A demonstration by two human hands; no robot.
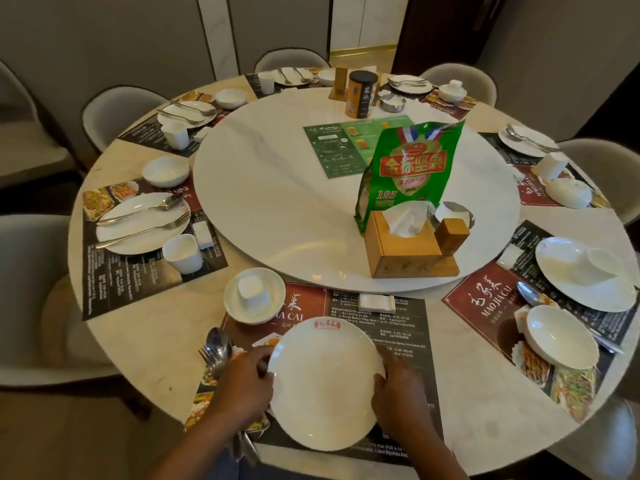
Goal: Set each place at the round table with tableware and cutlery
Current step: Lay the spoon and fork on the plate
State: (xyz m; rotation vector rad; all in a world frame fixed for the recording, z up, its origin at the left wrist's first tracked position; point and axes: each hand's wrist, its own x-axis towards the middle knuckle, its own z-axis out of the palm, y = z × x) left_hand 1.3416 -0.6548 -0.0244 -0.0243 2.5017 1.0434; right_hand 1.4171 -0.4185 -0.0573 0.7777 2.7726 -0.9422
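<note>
A white plate [323,382] with a red logo lies on the dark placemat [381,327] at the near place. My left hand [242,386] touches the plate's left rim while holding a spoon and fork [216,351]. My right hand [396,393] grips the plate's right rim. Beyond the plate, a white cup sits upside down in a small bowl [254,295]. A small white rest [376,303] lies at the placemat's far edge.
The round table [145,337] carries a white turntable [277,209] with a green snack bag [412,168], wooden tissue box [401,244], tin and menu. Set places with plates, cutlery, cups and bowls ring the table. Grey chairs [31,292] surround it.
</note>
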